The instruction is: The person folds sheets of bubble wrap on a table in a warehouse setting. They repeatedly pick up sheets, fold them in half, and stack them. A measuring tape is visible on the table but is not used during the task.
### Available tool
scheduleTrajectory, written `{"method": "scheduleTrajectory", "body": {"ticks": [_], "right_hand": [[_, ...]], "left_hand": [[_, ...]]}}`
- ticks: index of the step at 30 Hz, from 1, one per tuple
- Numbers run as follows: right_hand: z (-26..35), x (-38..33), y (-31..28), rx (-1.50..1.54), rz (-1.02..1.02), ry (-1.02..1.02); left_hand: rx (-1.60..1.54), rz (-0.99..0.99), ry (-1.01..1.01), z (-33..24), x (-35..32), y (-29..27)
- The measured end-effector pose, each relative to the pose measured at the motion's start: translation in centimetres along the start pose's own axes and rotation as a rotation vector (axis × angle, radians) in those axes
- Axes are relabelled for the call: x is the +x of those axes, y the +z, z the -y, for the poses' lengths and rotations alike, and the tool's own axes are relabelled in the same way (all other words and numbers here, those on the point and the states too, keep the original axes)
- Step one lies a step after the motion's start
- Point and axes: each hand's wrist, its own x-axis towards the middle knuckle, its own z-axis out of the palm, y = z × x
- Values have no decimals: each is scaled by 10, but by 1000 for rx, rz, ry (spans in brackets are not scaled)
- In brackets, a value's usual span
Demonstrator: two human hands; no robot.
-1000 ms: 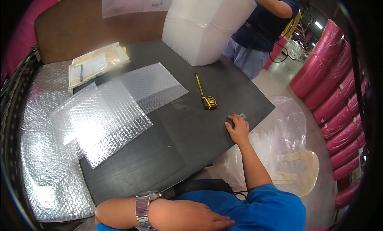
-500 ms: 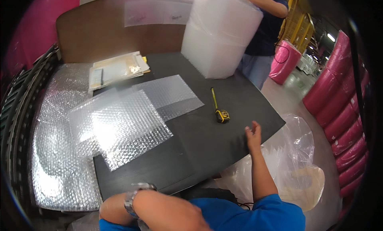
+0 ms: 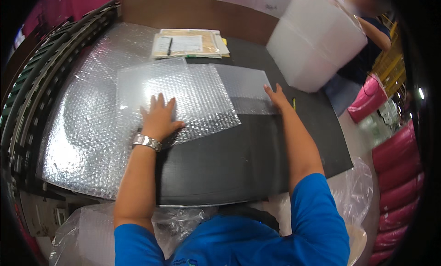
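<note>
My left hand (image 3: pixel 160 118), a metal watch (image 3: pixel 147 141) on its wrist, lies with fingers spread on a clear bubble wrap sheet (image 3: pixel 202 94). That sheet overlaps a second bubble wrap sheet (image 3: pixel 243 84) to its right. At the right edge of the second sheet is my right hand (image 3: pixel 275 97), thumb and fingers apart, with nothing held. Just past my right forearm a bit of yellow tape measure blade (image 3: pixel 294 103) shows; the case is hidden behind the arm. Both sheets rest on a black tabletop (image 3: pixel 206 169).
Papers with a pen (image 3: pixel 169 46) lie at the back. A larger bubble wrap sheet (image 3: pixel 87 123) covers the left side, beside a roller conveyor (image 3: pixel 41 68). A tall white wrapped stack (image 3: pixel 317 41) stands back right, a person (image 3: pixel 363 59) behind it. Pink rolls (image 3: pixel 397 188) stand right.
My left hand has come forward from near my body onto the bubble wrap. My right hand has moved left and away from me to the second sheet. The view has shifted left.
</note>
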Motion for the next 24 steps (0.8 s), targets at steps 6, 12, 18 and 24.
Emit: {"method": "scheduleTrajectory", "body": {"ticks": [6,12,18,24], "right_hand": [[26,23,49,4,32,-241],[76,-11,56,345,369,-195],[78,-22,60,734,591,71],[92,-42,76,692,649,-63]], "left_hand": [[-28,13,52,-7,5,8],[-64,-44,53,-4,5,5],[125,-580,-341,22,16,-7],[-12,-209,-390,44,22,4]]}}
